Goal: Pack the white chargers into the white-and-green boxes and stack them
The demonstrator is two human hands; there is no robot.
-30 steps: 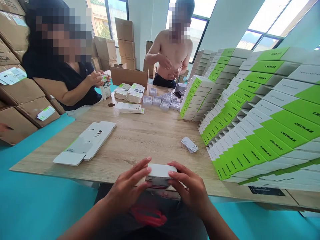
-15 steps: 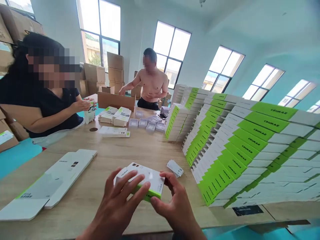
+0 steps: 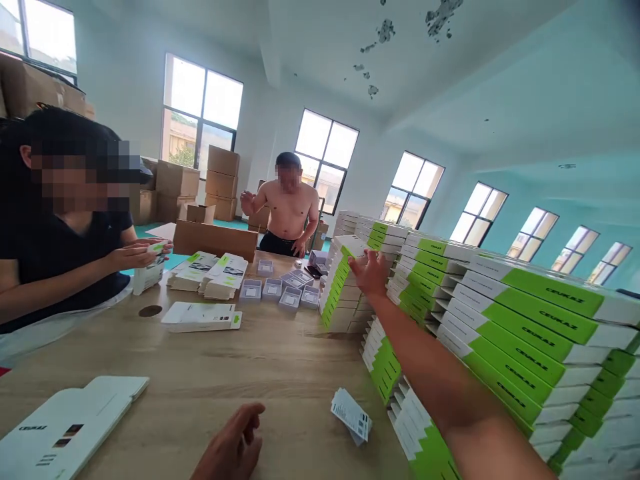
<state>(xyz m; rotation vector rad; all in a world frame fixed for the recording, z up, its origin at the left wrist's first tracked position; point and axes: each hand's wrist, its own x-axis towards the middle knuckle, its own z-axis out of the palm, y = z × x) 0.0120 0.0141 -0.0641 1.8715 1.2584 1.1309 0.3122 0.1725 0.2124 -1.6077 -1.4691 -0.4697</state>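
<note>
White-green boxes point(image 3: 338, 287): right hand point(image 3: 371, 270) at stack top, fingers bent, can't tell if gripping. Left hand point(image 3: 234, 443) over table point(image 3: 280, 363), beside cards point(image 3: 351, 415), fingers loosely curled, slightly apart.

The wood-grain counter point(image 3: 295, 373) bears white-and-green box stacks point(image 3: 540, 333) at three o'clock, a card pile point(image 3: 351, 415) at four, flattened cartons point(image 3: 67, 423) at eight, small trays point(image 3: 273, 289) at twelve

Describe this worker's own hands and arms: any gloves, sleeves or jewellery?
The left hand and right hand are both bare, without gloves; I can make out no ring, watch or bracelet. The right forearm shows no sleeve up to the picture's edge. The left is cut off near the wrist.
</note>
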